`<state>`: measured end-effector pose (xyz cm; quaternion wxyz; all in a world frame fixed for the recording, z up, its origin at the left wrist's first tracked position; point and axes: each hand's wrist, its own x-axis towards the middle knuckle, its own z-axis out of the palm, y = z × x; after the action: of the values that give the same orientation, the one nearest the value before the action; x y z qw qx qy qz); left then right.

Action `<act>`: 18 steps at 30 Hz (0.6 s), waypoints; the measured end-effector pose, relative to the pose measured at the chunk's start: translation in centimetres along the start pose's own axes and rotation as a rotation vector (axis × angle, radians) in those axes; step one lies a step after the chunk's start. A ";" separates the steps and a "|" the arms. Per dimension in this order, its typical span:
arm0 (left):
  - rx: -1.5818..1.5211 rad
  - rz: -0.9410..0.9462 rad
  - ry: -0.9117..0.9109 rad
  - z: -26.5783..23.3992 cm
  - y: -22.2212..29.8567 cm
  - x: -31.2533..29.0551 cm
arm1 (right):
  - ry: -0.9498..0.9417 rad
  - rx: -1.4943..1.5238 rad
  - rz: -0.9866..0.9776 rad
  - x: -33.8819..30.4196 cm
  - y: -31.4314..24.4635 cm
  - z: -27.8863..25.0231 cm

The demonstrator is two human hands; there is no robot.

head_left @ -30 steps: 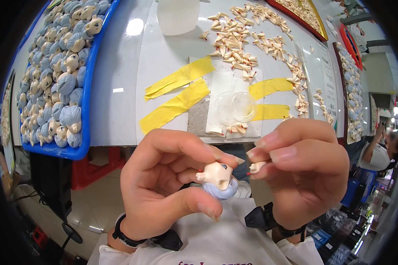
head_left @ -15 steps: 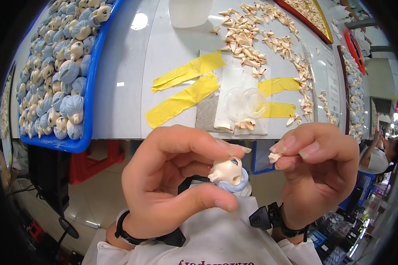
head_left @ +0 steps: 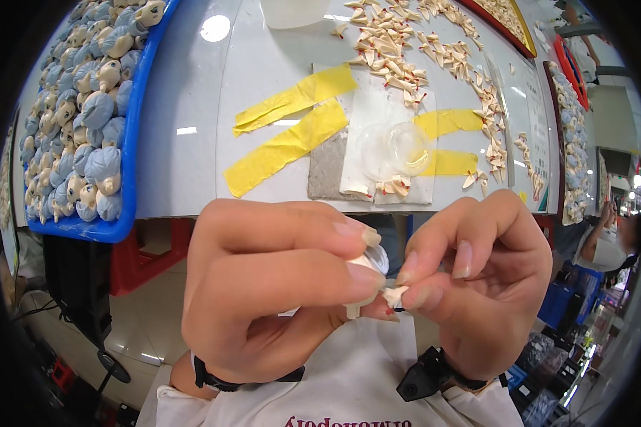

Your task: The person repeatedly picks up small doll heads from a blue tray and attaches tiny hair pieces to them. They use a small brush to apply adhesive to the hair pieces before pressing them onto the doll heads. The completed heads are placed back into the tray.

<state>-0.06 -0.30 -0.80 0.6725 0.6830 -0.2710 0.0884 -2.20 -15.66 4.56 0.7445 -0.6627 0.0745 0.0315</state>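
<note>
"So, what's the left hand (head_left: 274, 274) gripping?"
"A doll head (head_left: 377, 259), clamped and mostly hidden, mid-frame."
"And the right hand (head_left: 481, 277)?"
"Pinched together on a small cream piece (head_left: 394, 294), just beside the head; I can't tell whether they touch. Loose pieces (head_left: 386, 53) lie scattered toward the upper right, and a blue tray (head_left: 130, 164) of more heads (head_left: 96, 110) sits upper left."
</note>
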 end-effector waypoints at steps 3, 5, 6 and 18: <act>0.032 0.022 0.021 0.1 0.2 0.0 | -0.024 0.013 0.031 0.1 -0.2 0.0; 0.047 0.039 0.016 0.0 0.2 0.0 | -0.041 0.025 0.045 0.2 -0.3 0.1; 0.046 0.050 0.005 -0.1 0.1 0.0 | -0.034 0.032 0.054 0.2 -0.3 0.1; 0.233 0.216 -0.032 0.0 -0.1 -0.2 | 0.067 0.163 0.224 0.2 -0.4 0.3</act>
<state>-0.22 -0.24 -1.02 0.5708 0.7247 -0.3414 0.1800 -1.93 -15.42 4.97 0.7848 -0.5883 0.1751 0.0859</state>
